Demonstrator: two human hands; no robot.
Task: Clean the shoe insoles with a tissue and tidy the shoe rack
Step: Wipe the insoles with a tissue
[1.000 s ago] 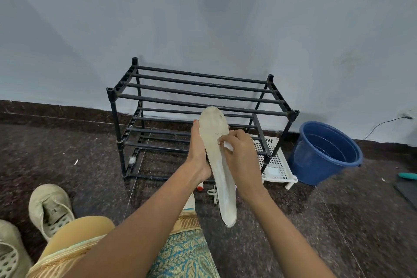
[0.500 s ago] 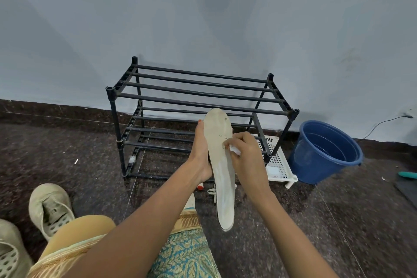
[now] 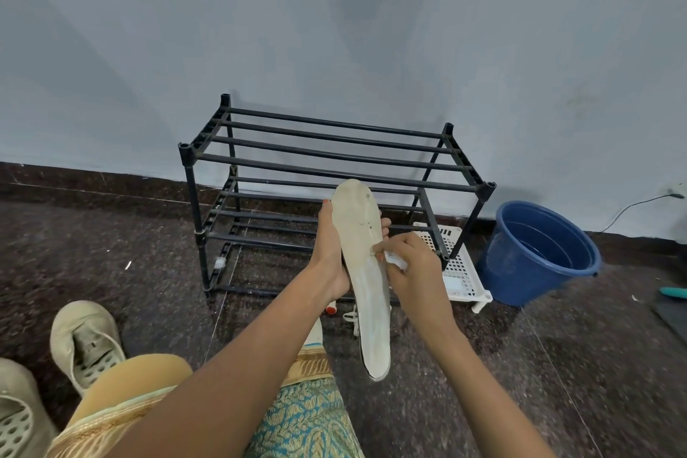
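Observation:
A long cream insole (image 3: 362, 271) stands upright in front of me, toe end up. My left hand (image 3: 331, 253) grips it from behind, thumb at its left edge and fingertips showing at its right edge. My right hand (image 3: 412, 271) pinches a small white tissue (image 3: 396, 259) and presses it against the insole's right side at mid-length. Behind both hands stands the black shoe rack (image 3: 334, 160), its bars bare. A beige shoe (image 3: 87, 340) lies on the floor at lower left, and part of a second one (image 3: 16, 416) shows at the left edge.
A blue bucket (image 3: 539, 253) stands right of the rack. A white perforated tray (image 3: 459, 268) lies on the floor by the rack's right leg. Small white and red items (image 3: 331, 308) lie under my hands. My knee and patterned clothing fill the bottom. A teal object (image 3: 674, 292) lies far right.
My right hand with the tissue has slid down the insole from near the toe end to its mid-length. The insole has tilted slightly.

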